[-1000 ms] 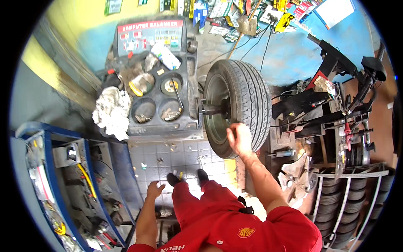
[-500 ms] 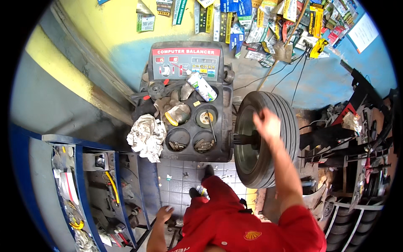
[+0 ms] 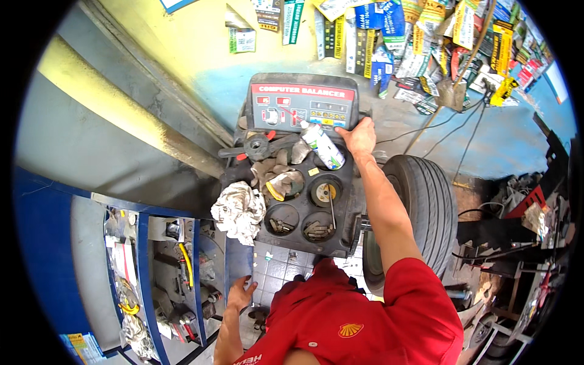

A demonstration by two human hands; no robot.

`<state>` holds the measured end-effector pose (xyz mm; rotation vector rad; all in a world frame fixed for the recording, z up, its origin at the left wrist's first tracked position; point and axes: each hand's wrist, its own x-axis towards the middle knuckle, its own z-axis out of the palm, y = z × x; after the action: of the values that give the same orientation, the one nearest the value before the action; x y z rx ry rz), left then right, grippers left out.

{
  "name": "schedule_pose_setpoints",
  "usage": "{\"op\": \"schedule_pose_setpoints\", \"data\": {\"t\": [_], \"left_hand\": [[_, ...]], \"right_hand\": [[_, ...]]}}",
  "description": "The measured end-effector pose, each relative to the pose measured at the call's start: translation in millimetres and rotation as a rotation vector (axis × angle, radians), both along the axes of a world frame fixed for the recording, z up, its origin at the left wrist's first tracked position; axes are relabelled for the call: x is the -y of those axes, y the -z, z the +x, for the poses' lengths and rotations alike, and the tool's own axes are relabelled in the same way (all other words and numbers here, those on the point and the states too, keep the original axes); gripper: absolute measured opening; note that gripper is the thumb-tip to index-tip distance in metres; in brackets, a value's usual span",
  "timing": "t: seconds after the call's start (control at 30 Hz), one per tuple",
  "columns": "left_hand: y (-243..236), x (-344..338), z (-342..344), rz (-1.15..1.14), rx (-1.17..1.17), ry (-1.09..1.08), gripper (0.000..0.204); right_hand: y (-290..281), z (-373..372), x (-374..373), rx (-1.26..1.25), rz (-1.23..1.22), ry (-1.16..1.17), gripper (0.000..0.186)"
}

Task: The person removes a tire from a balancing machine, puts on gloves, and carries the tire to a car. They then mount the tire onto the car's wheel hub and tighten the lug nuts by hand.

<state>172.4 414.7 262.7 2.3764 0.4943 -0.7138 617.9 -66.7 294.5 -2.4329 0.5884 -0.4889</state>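
My right hand (image 3: 360, 137) is at the lower right corner of the wheel balancer's control panel (image 3: 303, 109), its thumb stretched onto the panel face and its fingers spread by the side edge. A white spray can (image 3: 323, 146) stands tilted just left of that hand. Behind my right forearm, a tyre on its rim (image 3: 429, 213) is mounted at the machine's right side, partly hidden by the arm. Low beside my body, my left hand (image 3: 242, 293) hangs with nothing in it, fingers apart.
The balancer's tray (image 3: 304, 244) holds several metal weights, work gloves (image 3: 272, 173), a disc and a black wing nut clamp (image 3: 257, 146). A crumpled whitish cloth (image 3: 239, 210) covers its left corner. Blue shelving (image 3: 143, 267) stands at left; cluttered racks (image 3: 517, 255) are at right.
My right hand has left the tyre, moving up and left to the control panel. My left hand stays low with its fingers more spread. The whole view has shifted.
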Motion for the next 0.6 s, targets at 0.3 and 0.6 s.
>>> {"op": "schedule_pose_setpoints", "data": {"t": [0.3, 0.6], "left_hand": [[-32, 17, 36, -0.171, 0.070, 0.161, 0.052], [-129, 54, 177, -0.343, 0.731, 0.508, 0.034]], "right_hand": [[-6, -6, -9, -0.041, 0.002, 0.087, 0.086], [-7, -243, -50, 0.111, 0.405, -0.055, 0.040]]}}
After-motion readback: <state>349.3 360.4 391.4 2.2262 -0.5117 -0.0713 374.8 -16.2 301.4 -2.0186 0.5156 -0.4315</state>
